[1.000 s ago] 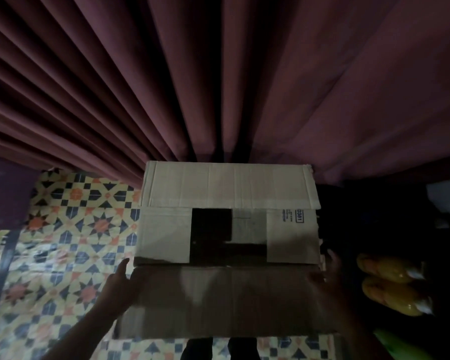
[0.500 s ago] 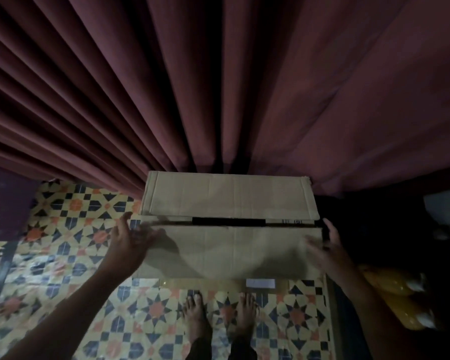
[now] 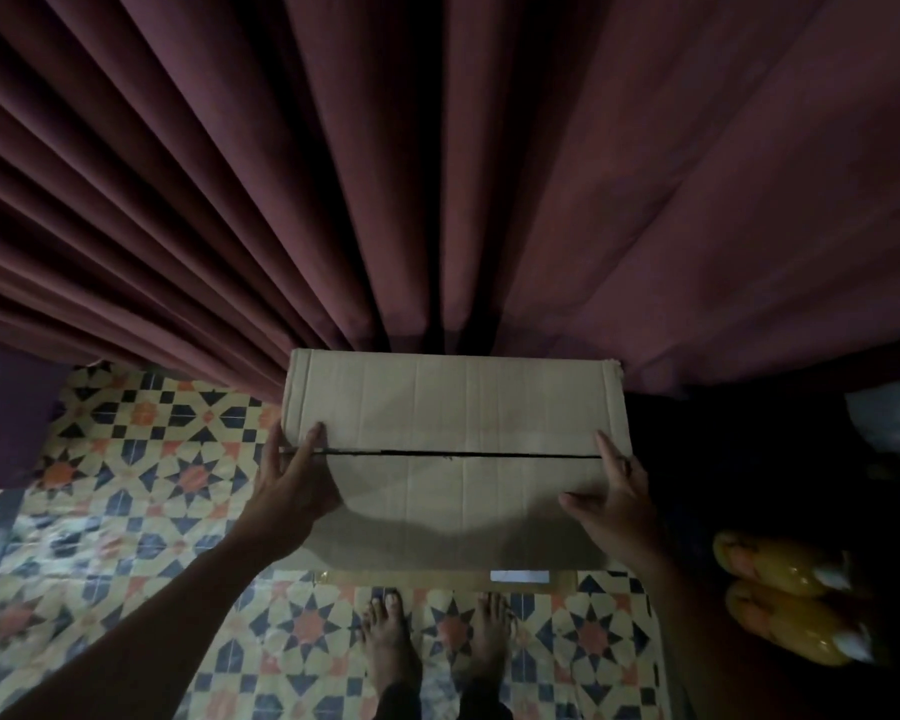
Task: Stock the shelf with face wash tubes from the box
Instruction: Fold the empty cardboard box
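A brown cardboard box (image 3: 458,407) stands on the patterned floor against a maroon curtain. Both long top flaps are folded down and meet along a thin dark seam across the middle. My left hand (image 3: 294,485) lies flat on the near flap at the box's left end, its fingers reaching over the seam. My right hand (image 3: 617,498) presses flat on the near flap at the right end, thumb spread toward the middle. No face wash tubes show; the inside of the box is hidden.
The pleated curtain (image 3: 437,174) hangs right behind the box. My bare feet (image 3: 437,636) stand on the tiled floor (image 3: 152,459) just before it. Two yellow bottles (image 3: 785,600) lie in the dark at the right. A purple post (image 3: 6,418) stands at the left.
The near flap, hanging open a second ago with the dark inside showing, has been swung up and pressed down by both hands. The box top is now closed.
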